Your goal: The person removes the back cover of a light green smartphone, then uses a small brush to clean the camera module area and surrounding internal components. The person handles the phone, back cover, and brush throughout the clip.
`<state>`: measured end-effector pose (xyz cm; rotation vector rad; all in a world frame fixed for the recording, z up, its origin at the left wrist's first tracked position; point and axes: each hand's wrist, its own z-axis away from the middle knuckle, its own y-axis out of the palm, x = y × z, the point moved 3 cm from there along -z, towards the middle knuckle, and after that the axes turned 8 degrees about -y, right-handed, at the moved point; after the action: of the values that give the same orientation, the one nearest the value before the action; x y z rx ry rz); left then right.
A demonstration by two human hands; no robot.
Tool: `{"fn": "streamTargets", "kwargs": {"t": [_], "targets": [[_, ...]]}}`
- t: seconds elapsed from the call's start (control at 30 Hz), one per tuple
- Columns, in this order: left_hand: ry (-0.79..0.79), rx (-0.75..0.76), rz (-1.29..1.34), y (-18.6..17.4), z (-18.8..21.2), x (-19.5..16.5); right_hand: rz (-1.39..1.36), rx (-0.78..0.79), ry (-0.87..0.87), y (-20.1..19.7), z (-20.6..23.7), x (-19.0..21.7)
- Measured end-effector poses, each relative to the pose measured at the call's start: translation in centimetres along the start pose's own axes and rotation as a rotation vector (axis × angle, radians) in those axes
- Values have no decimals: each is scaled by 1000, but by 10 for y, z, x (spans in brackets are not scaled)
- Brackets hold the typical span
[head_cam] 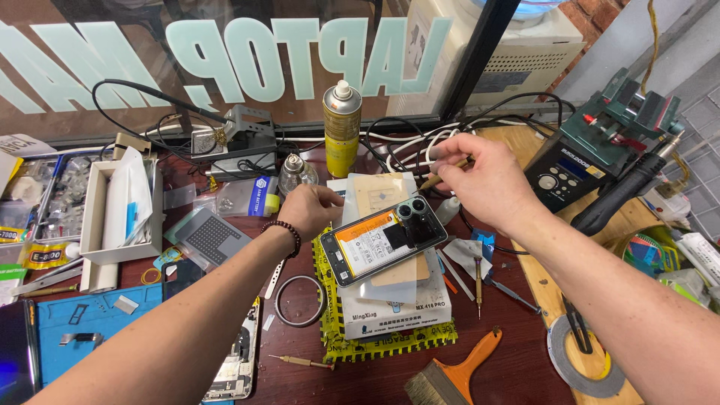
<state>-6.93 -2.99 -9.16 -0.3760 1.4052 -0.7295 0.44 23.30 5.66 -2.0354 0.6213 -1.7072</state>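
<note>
Dead centre of the frame sits an opened phone (383,242), back cover off, orange-labelled battery and camera cluster showing. It lies tilted on a thin tan board on top of a white box (396,306) wrapped in yellow tape.

Left hand (310,210) comes in from the lower left and rests at the phone's upper left corner, fingers curled down onto the edge, so it looks like it's steadying it. Bead bracelet (287,234) on that wrist.

Right hand (484,180) is up and to the right of the phone, clear of it, thumb and fingers pinched tight on a thin tan stick tool (444,175) whose tip points left, hanging above the phone's camera end. Can't tell exactly what the tool is.

Going outward: right of the box, a small screwdriver (478,277) and some other thin tools on the dark red bench. Just left of the box a wire ring (299,301), and another stripped phone (235,361) at lower left next to a blue mat (90,322). Bottom centre has a brush (454,371) with an orange handle. Lower right, a tape roll (581,360) on a wooden board.

Behind the phone stands a yellow spray can (342,129), with a tangle of cables around it. Upper right is a soldering station (566,176) with a black handpiece (630,191).
</note>
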Motion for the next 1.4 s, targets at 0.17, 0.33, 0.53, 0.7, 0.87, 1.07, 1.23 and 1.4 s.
{"fn": "streamTargets", "kwargs": {"t": [0.17,0.33,0.53,0.7,0.87,1.07,1.23,1.4], "targets": [[-18,-130,159,-15,1,-18,-7,-2,-31,3,2,-5],[-388,147,225,-7,13,-32,-61,-45,-39,4,1,-17],[-565,256,474,-5,39,-37,-299,-144,170,-14,-1,-43],[-709,348,607,-7,46,-35,-371,288,688,5,25,-81],[-705,423,680,-1,45,-30,-671,418,694,19,42,-112],[-648,366,703,10,42,-33,-795,473,639,-21,36,-119],[-577,239,674,12,43,-49,-758,461,629,-46,24,-107],[-570,182,515,5,53,-58,-661,510,590,-26,-6,-92]]}}
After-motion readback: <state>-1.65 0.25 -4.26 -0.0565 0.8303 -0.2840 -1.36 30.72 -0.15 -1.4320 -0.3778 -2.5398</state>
